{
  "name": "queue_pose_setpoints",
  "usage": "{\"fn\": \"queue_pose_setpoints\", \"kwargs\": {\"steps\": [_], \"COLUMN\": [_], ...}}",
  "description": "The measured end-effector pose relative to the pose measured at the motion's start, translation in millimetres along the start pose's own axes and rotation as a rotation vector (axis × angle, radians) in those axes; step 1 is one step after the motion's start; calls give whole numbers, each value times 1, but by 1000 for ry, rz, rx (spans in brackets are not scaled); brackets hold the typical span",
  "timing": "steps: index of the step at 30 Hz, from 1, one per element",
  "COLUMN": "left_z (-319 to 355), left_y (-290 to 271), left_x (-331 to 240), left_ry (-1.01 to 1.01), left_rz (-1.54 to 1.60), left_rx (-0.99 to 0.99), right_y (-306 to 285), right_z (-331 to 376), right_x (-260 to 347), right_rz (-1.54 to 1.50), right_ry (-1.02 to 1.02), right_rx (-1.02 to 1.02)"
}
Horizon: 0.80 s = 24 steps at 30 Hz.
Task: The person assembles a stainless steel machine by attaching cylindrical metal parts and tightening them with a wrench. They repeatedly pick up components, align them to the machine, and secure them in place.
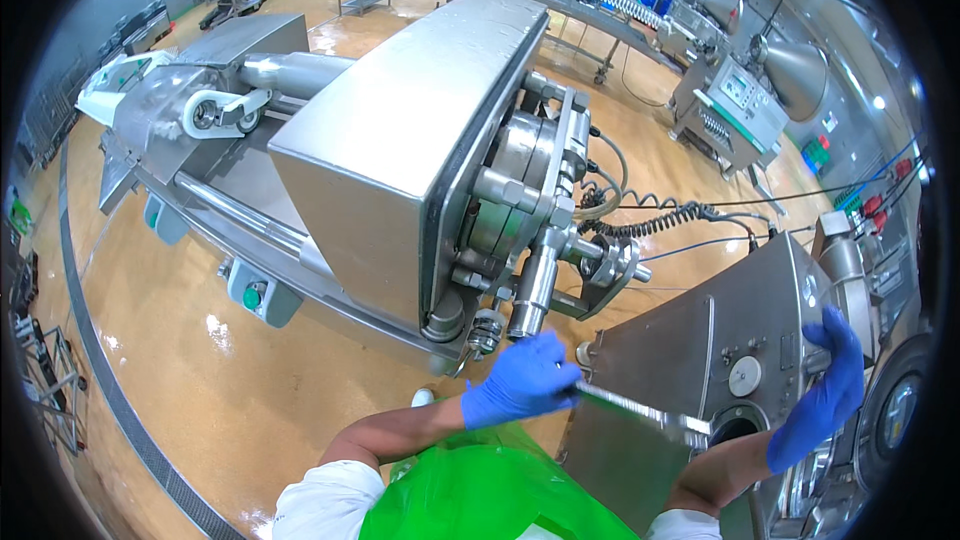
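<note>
Stainless steel machine housing [690, 340], a slanted box with a round port and a small round disc on its face, stands at the lower right of the head view, just in front of the person. At its near edge a flat steel panel [625, 440] hangs down, with a bright metal strip along its top. The left hand [520, 382], in a blue glove, is closed over the left end of that strip, fingers curled round it. The right hand [825, 380], also gloved in blue, is wrapped over the far right edge of the housing, near its upper corner; the two hands are well apart, one at each side of the box. A green plastic apron [480, 495] covers the person's front at the bottom edge. Beyond the left hand sits a large steel machine [400, 140] with a block of round fittings and a short vertical steel cylinder [535, 285] pointing down toward the glove. A coiled black cable [650, 225] runs from it to the right across the tan, wet-looking floor [200, 370].
</note>
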<state>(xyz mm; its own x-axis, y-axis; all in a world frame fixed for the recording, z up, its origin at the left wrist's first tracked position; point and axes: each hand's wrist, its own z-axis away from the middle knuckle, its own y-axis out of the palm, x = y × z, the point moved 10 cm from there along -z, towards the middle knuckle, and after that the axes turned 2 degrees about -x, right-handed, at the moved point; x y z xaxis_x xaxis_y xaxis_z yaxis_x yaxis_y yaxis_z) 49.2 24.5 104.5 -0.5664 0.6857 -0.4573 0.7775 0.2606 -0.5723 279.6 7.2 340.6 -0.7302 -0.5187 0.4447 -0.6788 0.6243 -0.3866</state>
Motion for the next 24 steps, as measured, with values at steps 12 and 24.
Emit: {"fn": "queue_pose_setpoints", "kwargs": {"steps": [12, 24], "left_z": [78, 202], "left_y": [28, -40], "left_x": [30, 100], "left_ry": [-453, -797], "left_rz": [824, 455], "left_rx": [250, 261], "right_y": [166, 232], "right_z": [204, 322], "right_x": [-106, -148], "right_rz": [-116, 152], "right_ry": [541, 533], "right_rx": [710, 1187]}}
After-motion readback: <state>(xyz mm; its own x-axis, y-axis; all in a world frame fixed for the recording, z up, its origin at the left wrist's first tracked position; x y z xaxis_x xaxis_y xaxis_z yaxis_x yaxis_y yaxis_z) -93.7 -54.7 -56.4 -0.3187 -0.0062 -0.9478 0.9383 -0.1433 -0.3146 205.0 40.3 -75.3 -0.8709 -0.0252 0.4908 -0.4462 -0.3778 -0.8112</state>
